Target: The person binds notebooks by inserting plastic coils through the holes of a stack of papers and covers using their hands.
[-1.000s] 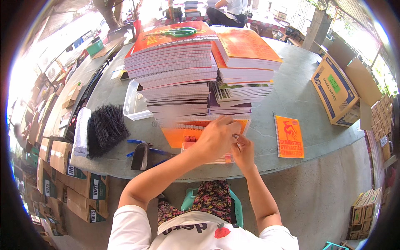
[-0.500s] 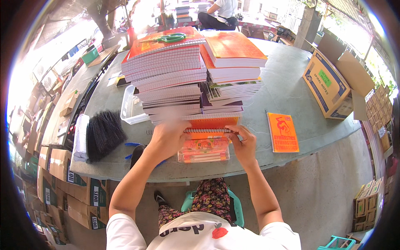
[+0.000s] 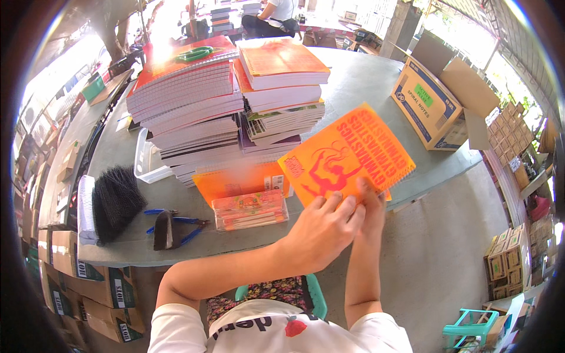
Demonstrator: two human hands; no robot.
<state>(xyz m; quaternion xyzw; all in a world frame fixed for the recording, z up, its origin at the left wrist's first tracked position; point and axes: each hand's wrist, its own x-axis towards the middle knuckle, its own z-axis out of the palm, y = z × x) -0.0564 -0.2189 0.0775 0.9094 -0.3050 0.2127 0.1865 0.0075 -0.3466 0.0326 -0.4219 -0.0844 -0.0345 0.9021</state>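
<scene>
Orange notebook (image 3: 338,162): in the head view, I have it raised above the front of the surface (image 3: 359,76), tilted, picture cover up.
Right hand (image 3: 369,212): its fingers grasp the notebook's lower edge; a slack pinch could let it slide and drop past the surface to the floor.
Left hand (image 3: 323,232): its fingers are bent and bunched at that same edge; I cannot tell whether they pinch or only press. Pushing too hard could crease the cover.
Left stack (image 3: 188,97) and right stack (image 3: 282,82): tall, side by side, unevenly layered; swinging the notebook into them could send the top books sliding.
Green scissors (image 3: 195,54): on top of the left stack, so the same knock could bring them down.
Propped book (image 3: 220,191): stands tilted behind a clear pack (image 3: 250,210); nudging the pack could make it tip.
Blue-handled pliers (image 3: 193,236): near the front edge; my forearm, dragging across, could sweep them off.
Black coils (image 3: 118,203): bunched at the left; snagging them could tangle the lot.
</scene>
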